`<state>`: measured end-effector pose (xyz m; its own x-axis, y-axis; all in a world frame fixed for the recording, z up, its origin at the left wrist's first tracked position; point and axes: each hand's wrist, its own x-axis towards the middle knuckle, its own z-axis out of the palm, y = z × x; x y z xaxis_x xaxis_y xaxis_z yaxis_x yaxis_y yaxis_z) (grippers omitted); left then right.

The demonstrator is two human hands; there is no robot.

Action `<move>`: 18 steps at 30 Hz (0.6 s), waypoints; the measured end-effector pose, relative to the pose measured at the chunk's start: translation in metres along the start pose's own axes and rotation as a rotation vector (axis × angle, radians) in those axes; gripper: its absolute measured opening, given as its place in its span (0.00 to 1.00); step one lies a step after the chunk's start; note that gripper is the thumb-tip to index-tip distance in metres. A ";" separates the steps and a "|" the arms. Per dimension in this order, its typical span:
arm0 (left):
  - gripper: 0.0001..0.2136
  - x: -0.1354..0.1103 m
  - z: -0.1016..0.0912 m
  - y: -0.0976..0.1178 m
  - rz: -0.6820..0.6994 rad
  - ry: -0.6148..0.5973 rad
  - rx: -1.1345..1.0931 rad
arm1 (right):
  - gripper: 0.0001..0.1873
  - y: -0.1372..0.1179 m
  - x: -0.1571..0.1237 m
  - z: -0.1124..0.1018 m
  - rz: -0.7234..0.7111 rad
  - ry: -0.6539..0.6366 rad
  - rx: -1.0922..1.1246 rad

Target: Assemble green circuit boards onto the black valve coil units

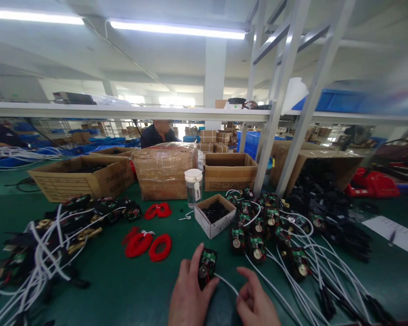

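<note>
Black circuit unit [207, 267] is over the green tabletop [105, 280], grasped at its sides by the left hand [190, 290]. Right hand [256, 299] half-curls at the white cable [227, 282]; pinch or not, cannot tell. Judgement: hold by sides, spare the board [209, 257], leave cable slack. Small open box [203, 223] stands beyond; similar units [257, 249] lie right.

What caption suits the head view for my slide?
Left hand holding a circuit unit, right hand at its white cable, above green workbench.

The counter [122, 290] is green; near its front edge, the case [207, 269] is black, its board [209, 258] green, its cable [227, 281] white.
</note>
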<state>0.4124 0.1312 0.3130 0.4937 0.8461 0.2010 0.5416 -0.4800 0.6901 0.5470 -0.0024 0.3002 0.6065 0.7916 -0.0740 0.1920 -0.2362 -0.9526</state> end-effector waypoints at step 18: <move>0.27 0.021 0.017 -0.031 0.543 0.044 0.173 | 0.18 -0.032 0.029 0.012 -0.081 -0.052 -0.939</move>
<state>0.4171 0.1597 0.2837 0.7060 0.4740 0.5262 0.3232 -0.8767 0.3562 0.5492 0.0345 0.3249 0.5328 0.8446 -0.0527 0.7891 -0.5183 -0.3297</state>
